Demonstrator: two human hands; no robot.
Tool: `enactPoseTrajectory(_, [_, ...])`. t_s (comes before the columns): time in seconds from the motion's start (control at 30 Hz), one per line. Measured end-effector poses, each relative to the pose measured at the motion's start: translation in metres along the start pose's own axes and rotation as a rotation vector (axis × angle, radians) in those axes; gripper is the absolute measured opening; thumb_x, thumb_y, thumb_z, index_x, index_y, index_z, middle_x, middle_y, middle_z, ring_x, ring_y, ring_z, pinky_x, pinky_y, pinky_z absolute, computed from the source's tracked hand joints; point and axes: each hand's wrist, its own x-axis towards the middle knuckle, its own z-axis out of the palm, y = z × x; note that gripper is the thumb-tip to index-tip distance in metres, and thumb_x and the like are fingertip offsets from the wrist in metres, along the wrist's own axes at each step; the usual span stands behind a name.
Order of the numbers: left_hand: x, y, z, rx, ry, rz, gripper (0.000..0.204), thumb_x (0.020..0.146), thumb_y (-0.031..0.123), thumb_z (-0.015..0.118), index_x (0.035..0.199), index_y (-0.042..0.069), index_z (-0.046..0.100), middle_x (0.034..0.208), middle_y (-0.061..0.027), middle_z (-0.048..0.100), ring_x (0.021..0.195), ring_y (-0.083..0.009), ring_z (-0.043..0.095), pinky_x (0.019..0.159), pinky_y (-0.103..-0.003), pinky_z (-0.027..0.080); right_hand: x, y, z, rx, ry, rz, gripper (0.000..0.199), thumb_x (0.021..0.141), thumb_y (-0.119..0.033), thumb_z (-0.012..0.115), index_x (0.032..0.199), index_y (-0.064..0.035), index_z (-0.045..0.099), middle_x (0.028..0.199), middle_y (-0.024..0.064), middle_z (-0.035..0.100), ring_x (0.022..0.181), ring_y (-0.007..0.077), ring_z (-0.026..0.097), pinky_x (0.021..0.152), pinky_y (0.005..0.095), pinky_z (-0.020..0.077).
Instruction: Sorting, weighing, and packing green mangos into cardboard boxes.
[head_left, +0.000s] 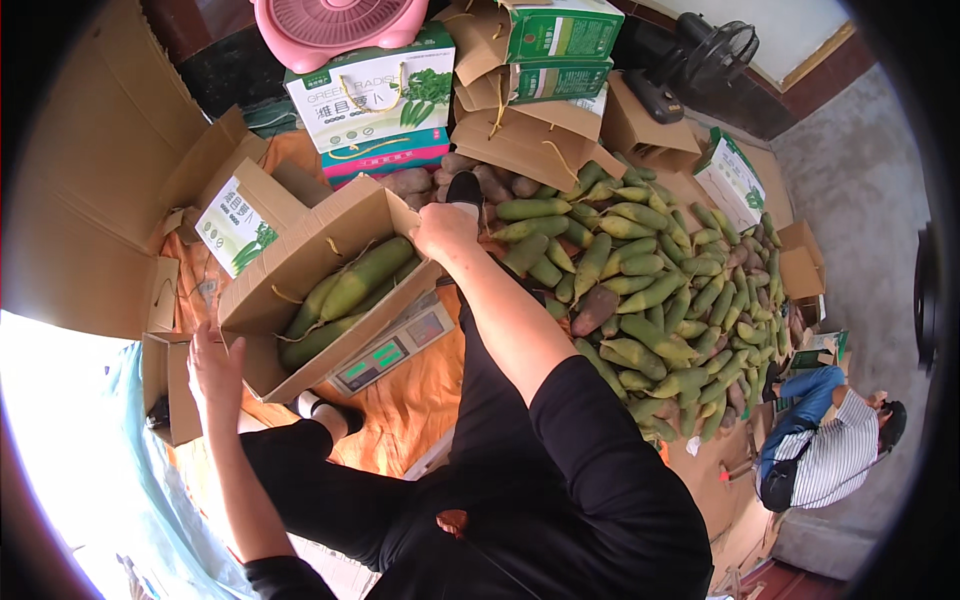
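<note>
A long open cardboard box [335, 222] stands tilted across a flat digital scale [408, 342] with a green lit display. Several long green radishes [363, 280] lie inside it. My right hand [445, 232] is closed on the box's far right end. At its left end is my left hand [213, 368], fingers apart and pointing up, close beside the cardboard; whether the palm touches it I cannot tell. The display end of the scale shows along the box's near side; the rest is hidden under the box.
A big heap of green radishes [655, 290] covers the floor at right. Printed cartons [375, 95], one under a pink fan [340, 22], stand at the back. A black fan [690, 65] stands back right. Another person [830, 450] sits at far right. Orange sheeting [400, 425] lies underfoot.
</note>
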Motion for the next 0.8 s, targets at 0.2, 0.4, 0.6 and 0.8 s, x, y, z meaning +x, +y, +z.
enactPoseTrajectory(0.2, [0.027, -0.054, 0.005, 0.059, -0.436, -0.044, 0.048, 0.081, 0.047, 0.066, 0.081, -0.001, 0.07, 0.07, -0.0201, 0.064, 0.071, -0.0325, 0.064, 0.069, -0.042, 0.048, -0.005, 0.002, -0.02, -0.02, -0.016, -0.017, 0.04, 0.083, -0.045, 0.061, 0.1, -0.0095, 0.071, 0.099, 0.0149, 0.069, 0.095, 0.0325, 0.066, 0.083, 0.0439, 0.0518])
enactPoseTrajectory(0.4, [0.029, -0.054, 0.025, -0.213, -0.61, -0.154, 0.048, 0.082, 0.044, 0.064, 0.085, -0.004, 0.069, 0.07, -0.0172, 0.067, 0.069, -0.0294, 0.066, 0.072, -0.041, 0.05, 0.0, -0.004, -0.02, -0.147, -0.054, -0.008, 0.044, 0.086, -0.046, 0.057, 0.096, -0.0058, 0.072, 0.096, 0.016, 0.07, 0.094, 0.0295, 0.067, 0.083, 0.0396, 0.0497])
enactPoseTrajectory(0.6, [0.033, -0.068, 0.049, -0.002, -0.51, -0.171, 0.046, 0.082, 0.043, 0.064, 0.09, -0.002, 0.07, 0.086, -0.0205, 0.069, 0.086, -0.034, 0.067, 0.082, -0.045, 0.051, -0.002, -0.013, -0.018, -0.2, -0.038, -0.06, 0.04, 0.088, -0.041, 0.055, 0.097, -0.0051, 0.071, 0.099, 0.0178, 0.069, 0.096, 0.0334, 0.065, 0.084, 0.0448, 0.0504])
enactPoseTrajectory(0.8, [0.034, -0.077, 0.056, 0.04, -0.452, -0.219, 0.043, 0.082, 0.042, 0.065, 0.092, 0.001, 0.07, 0.096, -0.0221, 0.068, 0.094, -0.036, 0.066, 0.085, -0.045, 0.051, -0.009, -0.022, -0.021, -0.24, 0.0, -0.06, 0.037, 0.088, -0.04, 0.056, 0.096, -0.007, 0.071, 0.097, 0.018, 0.068, 0.096, 0.0343, 0.065, 0.083, 0.0456, 0.0503])
